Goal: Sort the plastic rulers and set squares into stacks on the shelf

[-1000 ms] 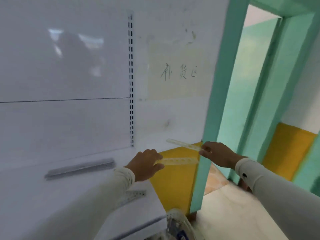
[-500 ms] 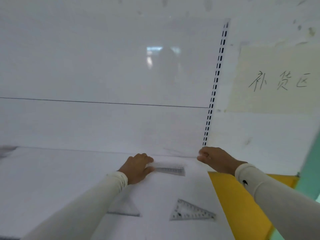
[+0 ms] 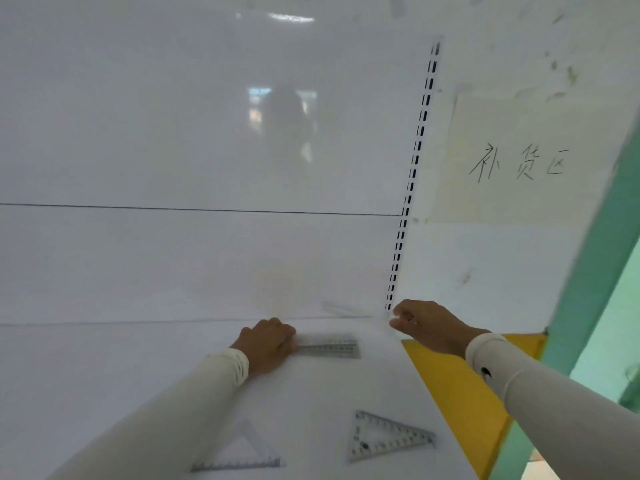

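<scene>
The left hand point(image 3: 268, 344) pins a ruler point(image 3: 329, 347) flat on the shelf point(image 3: 104, 375), likely squaring a stack; the right hand point(image 3: 429, 325) pinches something clear, probably another ruler.

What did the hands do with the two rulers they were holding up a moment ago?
The left hand brought its ruler down flat onto the shelf and keeps its grip there. The right hand moved to the shelf's back corner; its ruler is now too faint to tell. Since half a second ago, both set squares stayed put.
</scene>
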Available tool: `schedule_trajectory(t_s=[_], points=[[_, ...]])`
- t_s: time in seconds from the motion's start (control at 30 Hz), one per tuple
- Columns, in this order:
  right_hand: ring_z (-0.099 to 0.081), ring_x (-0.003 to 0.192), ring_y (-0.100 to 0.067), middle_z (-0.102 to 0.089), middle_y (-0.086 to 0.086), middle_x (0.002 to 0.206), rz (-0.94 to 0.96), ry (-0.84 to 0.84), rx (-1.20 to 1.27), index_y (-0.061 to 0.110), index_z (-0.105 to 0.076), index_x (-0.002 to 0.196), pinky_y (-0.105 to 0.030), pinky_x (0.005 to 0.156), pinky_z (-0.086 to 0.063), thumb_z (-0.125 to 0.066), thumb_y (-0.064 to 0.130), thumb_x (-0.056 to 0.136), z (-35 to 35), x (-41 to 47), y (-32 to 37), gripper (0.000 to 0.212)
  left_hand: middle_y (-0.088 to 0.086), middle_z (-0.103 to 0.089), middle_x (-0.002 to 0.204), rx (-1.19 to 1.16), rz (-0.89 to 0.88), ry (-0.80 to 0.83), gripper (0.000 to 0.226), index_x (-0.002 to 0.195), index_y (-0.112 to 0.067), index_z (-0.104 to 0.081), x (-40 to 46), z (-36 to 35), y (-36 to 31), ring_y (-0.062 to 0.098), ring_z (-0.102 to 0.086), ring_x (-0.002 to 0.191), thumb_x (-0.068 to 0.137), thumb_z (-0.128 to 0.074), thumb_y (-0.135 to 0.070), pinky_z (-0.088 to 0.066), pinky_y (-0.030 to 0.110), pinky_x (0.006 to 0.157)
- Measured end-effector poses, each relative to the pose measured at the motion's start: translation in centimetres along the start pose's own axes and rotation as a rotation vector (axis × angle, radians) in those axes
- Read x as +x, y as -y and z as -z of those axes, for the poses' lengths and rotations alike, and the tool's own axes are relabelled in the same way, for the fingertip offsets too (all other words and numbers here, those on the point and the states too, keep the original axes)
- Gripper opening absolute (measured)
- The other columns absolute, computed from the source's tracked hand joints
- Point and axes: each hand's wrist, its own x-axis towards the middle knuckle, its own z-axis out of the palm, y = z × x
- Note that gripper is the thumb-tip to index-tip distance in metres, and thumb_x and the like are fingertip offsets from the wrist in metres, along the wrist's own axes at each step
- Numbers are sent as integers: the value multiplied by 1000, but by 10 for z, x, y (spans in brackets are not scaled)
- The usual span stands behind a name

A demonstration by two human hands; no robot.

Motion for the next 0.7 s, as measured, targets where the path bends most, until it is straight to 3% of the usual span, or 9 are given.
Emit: schedule_trajectory(t_s=[0.13, 0.23, 0.33, 0.47, 0.57, 0.7], points=[[-59, 100, -22, -63, -3, 108, 8, -2, -17, 13, -58, 113, -36, 88, -48, -46, 42, 98, -1, 7, 0, 34, 3, -48, 132, 7, 11, 1, 38, 128, -24, -49, -1, -2, 2, 24, -44, 124, 99, -34, -43, -36, 43, 100], [-59, 100, -23, -63, -2, 107, 36, 4, -3, 13, -58, 111, -36, 88, -48, -46, 41, 97, -4, 16, 5, 34, 0, -42, 142, 43, 21, 3, 45, 140, -30, -40, 0, -1, 4, 21, -40, 132, 99, -32, -47, -30, 43, 105], [-58, 99, -17, -62, 2, 107, 66, 26, 15, 18, -56, 116, -32, 88, -47, -47, 42, 97, -9, 25, 12, 31, -4, -38, 146, 7, 60, -48, 61, 145, -31, -31, -5, -2, 13, 18, -37, 135, 93, -30, -61, -24, 40, 108], [-56, 96, -15, -60, 5, 104, 126, 40, 26, 21, -56, 113, -30, 87, -45, -49, 40, 95, -21, 46, 28, 27, -5, -36, 149, -74, 174, -139, 93, 146, -29, -31, -38, -3, 39, 16, -34, 137, 70, -12, -78, -22, 39, 110], [-55, 95, -16, -60, 4, 104, 211, 59, 25, 22, -56, 110, -30, 85, -43, -50, 40, 95, -39, 59, 51, 25, -6, -34, 151, -70, 304, -168, 74, 145, -27, -32, -73, -10, 67, 14, -30, 140, 87, -20, -71, -21, 38, 112], [-54, 99, -14, -60, 3, 111, 284, 93, 4, 20, -56, 119, -29, 88, -42, -49, 42, 95, -59, 71, 74, 33, -3, -27, 156, -7, 342, -153, 82, 145, -24, -33, -104, -21, 80, 13, -21, 145, 82, -11, -73, -16, 35, 117]])
